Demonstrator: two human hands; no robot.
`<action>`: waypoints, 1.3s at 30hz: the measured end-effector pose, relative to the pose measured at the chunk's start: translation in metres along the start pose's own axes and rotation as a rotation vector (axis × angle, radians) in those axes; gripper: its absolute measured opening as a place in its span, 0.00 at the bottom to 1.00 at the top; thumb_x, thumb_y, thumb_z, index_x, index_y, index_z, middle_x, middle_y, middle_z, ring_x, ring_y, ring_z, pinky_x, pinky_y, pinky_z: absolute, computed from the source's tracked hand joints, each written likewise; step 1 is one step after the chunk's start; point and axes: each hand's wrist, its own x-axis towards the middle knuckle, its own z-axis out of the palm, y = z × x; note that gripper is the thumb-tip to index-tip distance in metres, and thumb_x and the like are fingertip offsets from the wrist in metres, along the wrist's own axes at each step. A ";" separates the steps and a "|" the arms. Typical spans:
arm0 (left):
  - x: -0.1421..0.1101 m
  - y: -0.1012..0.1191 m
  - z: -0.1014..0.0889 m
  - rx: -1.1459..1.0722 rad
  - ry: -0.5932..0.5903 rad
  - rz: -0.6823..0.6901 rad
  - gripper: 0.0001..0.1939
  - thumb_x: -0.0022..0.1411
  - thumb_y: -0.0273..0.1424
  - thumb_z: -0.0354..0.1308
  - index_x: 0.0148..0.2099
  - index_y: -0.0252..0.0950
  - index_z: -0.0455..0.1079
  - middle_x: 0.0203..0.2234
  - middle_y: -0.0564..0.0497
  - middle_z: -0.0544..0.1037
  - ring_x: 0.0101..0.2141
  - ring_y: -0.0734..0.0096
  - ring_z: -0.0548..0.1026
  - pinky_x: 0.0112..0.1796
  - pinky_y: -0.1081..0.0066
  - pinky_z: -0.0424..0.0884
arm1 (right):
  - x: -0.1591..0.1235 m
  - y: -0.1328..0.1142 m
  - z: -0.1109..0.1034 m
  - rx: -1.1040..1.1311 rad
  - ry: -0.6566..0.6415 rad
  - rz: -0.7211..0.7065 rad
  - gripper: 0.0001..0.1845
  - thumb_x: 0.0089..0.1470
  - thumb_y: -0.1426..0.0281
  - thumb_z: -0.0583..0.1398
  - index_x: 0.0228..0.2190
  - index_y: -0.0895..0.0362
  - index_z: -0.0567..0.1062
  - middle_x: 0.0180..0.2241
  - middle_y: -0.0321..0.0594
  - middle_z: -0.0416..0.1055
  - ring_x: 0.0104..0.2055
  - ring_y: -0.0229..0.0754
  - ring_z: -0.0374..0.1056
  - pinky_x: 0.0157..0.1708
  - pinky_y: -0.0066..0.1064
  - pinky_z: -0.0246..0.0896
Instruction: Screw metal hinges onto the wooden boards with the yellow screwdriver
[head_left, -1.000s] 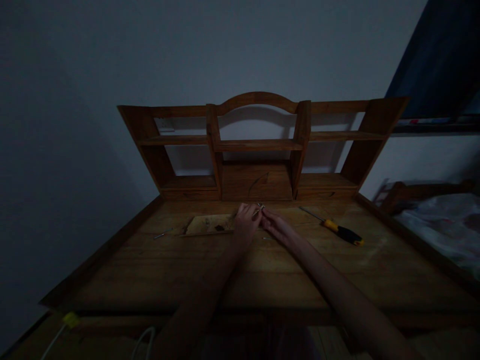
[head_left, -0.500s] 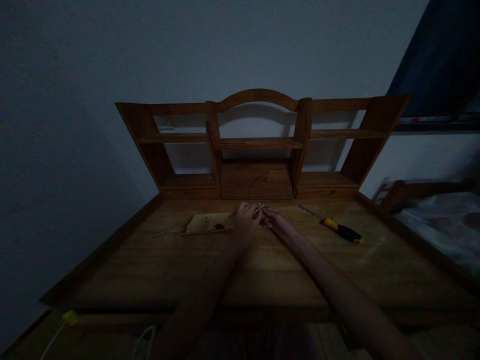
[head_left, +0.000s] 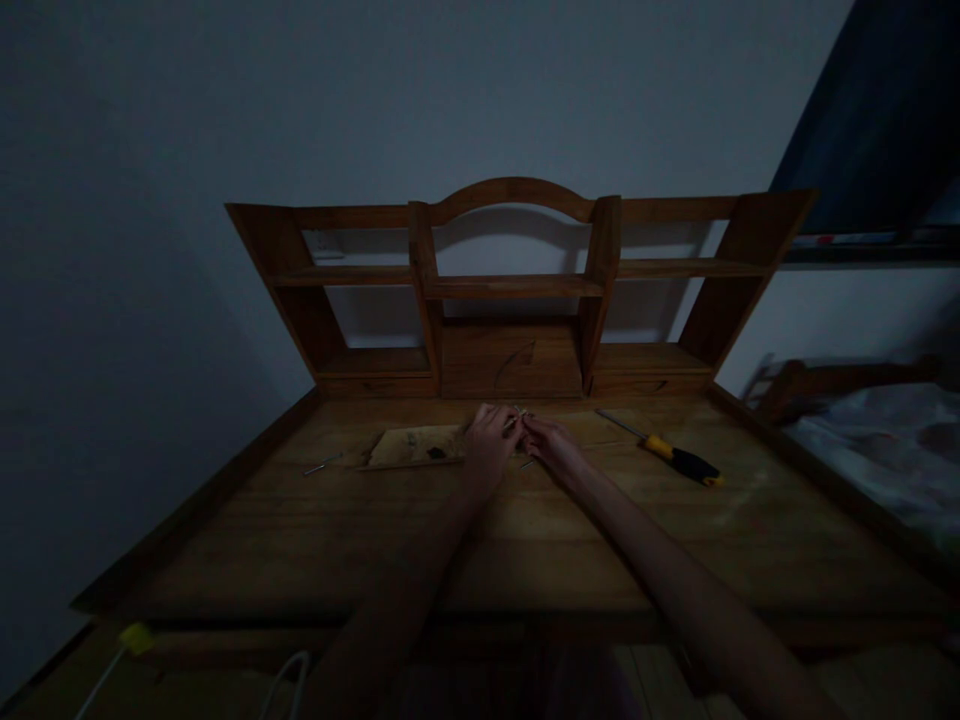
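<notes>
My left hand [head_left: 491, 436] and my right hand [head_left: 551, 443] meet at the middle of the wooden desk, fingers closed around a small metallic piece [head_left: 520, 412] too dim and small to name. Behind and beside my left hand lies a flat wooden board [head_left: 409, 445] with dark marks. A thin metal rod [head_left: 528, 462], perhaps a screw, rests on the desk just below my fingers. Off to the right lies a screwdriver [head_left: 679, 459] with a yellow and black handle. At the left a slim metal bolt or screw [head_left: 322, 464] lies on the desk.
A wooden shelf unit [head_left: 514, 287] stands along the back of the desk [head_left: 555, 545]. Raised side rails [head_left: 202, 500] edge the desk. A yellow object on a white cord [head_left: 136, 638] hangs by the front left corner. Bedding [head_left: 877, 440] is at the right.
Both hands stay together with only slight finger movement around the small piece. The thin rod below them now shows more clearly. The view has shifted slightly.
</notes>
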 end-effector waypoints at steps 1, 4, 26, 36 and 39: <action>0.000 0.000 0.000 0.004 0.003 -0.002 0.04 0.63 0.28 0.61 0.41 0.41 0.73 0.36 0.50 0.78 0.42 0.63 0.73 0.43 0.66 0.70 | 0.000 0.001 0.000 0.029 0.014 0.013 0.16 0.49 0.55 0.66 0.27 0.56 0.78 0.25 0.37 0.74 0.23 0.34 0.65 0.25 0.26 0.61; 0.000 -0.001 0.001 0.017 0.004 -0.008 0.06 0.63 0.26 0.61 0.42 0.41 0.73 0.36 0.50 0.78 0.42 0.63 0.73 0.43 0.66 0.70 | 0.001 0.002 0.000 0.096 0.073 0.027 0.13 0.45 0.59 0.70 0.28 0.55 0.78 0.25 0.34 0.73 0.23 0.33 0.63 0.24 0.25 0.58; 0.000 -0.002 0.001 0.079 0.021 0.003 0.04 0.63 0.26 0.61 0.40 0.40 0.73 0.35 0.50 0.77 0.41 0.64 0.75 0.41 0.67 0.71 | -0.001 -0.003 0.005 0.118 0.116 0.046 0.17 0.41 0.56 0.71 0.26 0.56 0.78 0.22 0.34 0.72 0.18 0.32 0.60 0.20 0.26 0.52; 0.000 -0.004 0.003 0.056 0.007 0.001 0.04 0.63 0.27 0.61 0.41 0.40 0.72 0.36 0.51 0.78 0.42 0.64 0.74 0.44 0.66 0.71 | 0.001 0.000 0.001 0.110 0.085 0.053 0.20 0.47 0.52 0.67 0.26 0.58 0.79 0.24 0.36 0.72 0.19 0.32 0.61 0.19 0.26 0.51; 0.000 -0.003 0.002 0.076 0.013 -0.008 0.04 0.63 0.28 0.61 0.40 0.40 0.72 0.36 0.51 0.78 0.42 0.65 0.74 0.42 0.67 0.71 | 0.003 0.001 -0.001 0.100 0.096 0.031 0.19 0.44 0.53 0.69 0.26 0.58 0.78 0.24 0.36 0.73 0.18 0.31 0.59 0.19 0.26 0.50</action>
